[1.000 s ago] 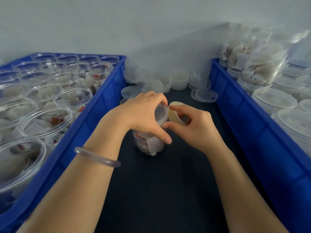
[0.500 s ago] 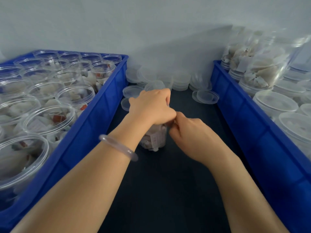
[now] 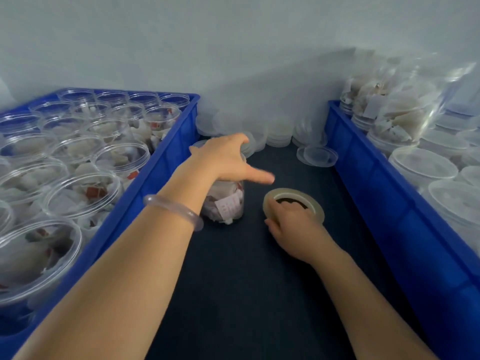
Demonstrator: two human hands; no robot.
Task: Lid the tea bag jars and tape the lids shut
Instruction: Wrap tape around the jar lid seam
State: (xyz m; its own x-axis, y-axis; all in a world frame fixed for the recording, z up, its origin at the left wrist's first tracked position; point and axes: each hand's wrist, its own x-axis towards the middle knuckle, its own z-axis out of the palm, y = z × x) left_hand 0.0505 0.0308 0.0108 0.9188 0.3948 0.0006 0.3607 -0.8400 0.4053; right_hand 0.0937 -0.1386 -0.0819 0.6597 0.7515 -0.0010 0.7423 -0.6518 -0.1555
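Clear plastic tea bag jar (image 3: 228,206) stands on the dark table (image 3: 246,281), near the middle and close to the blue plastic crate on the left (image 3: 161,178). The left hand (image 3: 223,159) lies over its top, its grip curled round the far rim with the thumb pointing right. The lid beneath is mostly hidden, so I cannot tell whether tape is on it.

The right hand (image 3: 296,227) has its grip clamped on a roll of clear tape (image 3: 291,191) lying flat just right of the jar.

Judging progress: the left crate holds many open jars of tea bags (image 3: 114,162) waiting for lids, and the blue plastic crate on the right (image 3: 376,190) holds lidded jars (image 3: 423,167). Stacks of clear round lids (image 3: 279,133) sit along the table's far edge. Much remains to do.
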